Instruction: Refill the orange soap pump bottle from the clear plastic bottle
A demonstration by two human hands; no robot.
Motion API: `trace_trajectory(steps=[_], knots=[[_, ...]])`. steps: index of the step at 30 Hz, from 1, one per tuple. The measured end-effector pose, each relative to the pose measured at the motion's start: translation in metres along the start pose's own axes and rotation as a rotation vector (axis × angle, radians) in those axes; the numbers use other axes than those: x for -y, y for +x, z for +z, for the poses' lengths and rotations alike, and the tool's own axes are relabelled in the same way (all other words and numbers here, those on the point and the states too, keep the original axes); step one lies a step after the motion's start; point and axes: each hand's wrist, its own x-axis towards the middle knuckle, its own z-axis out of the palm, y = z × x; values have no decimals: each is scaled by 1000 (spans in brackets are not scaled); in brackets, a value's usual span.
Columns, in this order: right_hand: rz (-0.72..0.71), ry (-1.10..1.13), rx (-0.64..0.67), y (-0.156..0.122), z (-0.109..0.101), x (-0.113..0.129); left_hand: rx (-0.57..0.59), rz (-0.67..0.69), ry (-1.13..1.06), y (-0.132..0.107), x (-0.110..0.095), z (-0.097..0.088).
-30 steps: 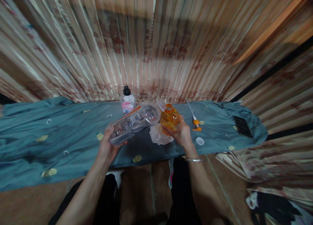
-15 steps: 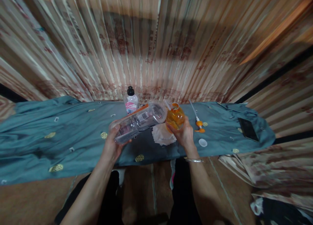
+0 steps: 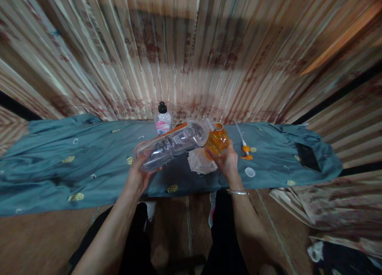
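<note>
My left hand (image 3: 141, 169) is closed around the base of a large clear plastic bottle (image 3: 174, 144), which has a label with a barcode. The bottle lies tilted nearly level, its neck pointing right. In my right hand (image 3: 225, 159) is an orange translucent bottle (image 3: 218, 139), its round mouth uncovered. The clear bottle's neck is right beside that mouth; whether liquid passes between them I cannot make out. Below the two bottles lies a crumpled white tissue (image 3: 201, 161). To the right rest an orange pump head with a tube (image 3: 245, 149) and a small white cap (image 3: 250, 172).
A white bottle with a black cap (image 3: 163, 121) stands at the back. A dark phone (image 3: 308, 157) lies at the right end of the teal cloth (image 3: 104, 151). Behind it hangs a pleated curtain (image 3: 179, 52). Dark cloth (image 3: 346, 259) lies on the floor at lower right.
The clear bottle's neck has come closer to the orange bottle's mouth. Both hands keep their hold. The whole view has shifted slightly.
</note>
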Motion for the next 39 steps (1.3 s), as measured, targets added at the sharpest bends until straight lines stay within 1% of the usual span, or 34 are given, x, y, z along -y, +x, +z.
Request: trace_trajectory(steps=[4, 8, 14, 19, 22, 26, 33, 39], knots=[[-40, 0, -24, 1, 3, -5, -19, 18, 26, -3, -3, 1], [-46, -8, -13, 1, 2, -6, -36, 22, 42, -4, -3, 1], [-28, 13, -5, 2, 0, -3, -33, 18, 64, -5, -5, 2], [31, 0, -9, 2, -2, 4, -1, 15, 78, -5, -6, 0], [46, -16, -16, 2, -2, 7, 22, 12, 88, -3, -4, -4], [41, 16, -54, 2, 1, 8, 51, 14, 103, 0, 0, -8], [42, 0, -64, 1, 4, 6, 102, 32, 133, -1, 5, -10], [69, 14, -59, 1, 4, 3, 71, 99, 158, -7, 13, -7]])
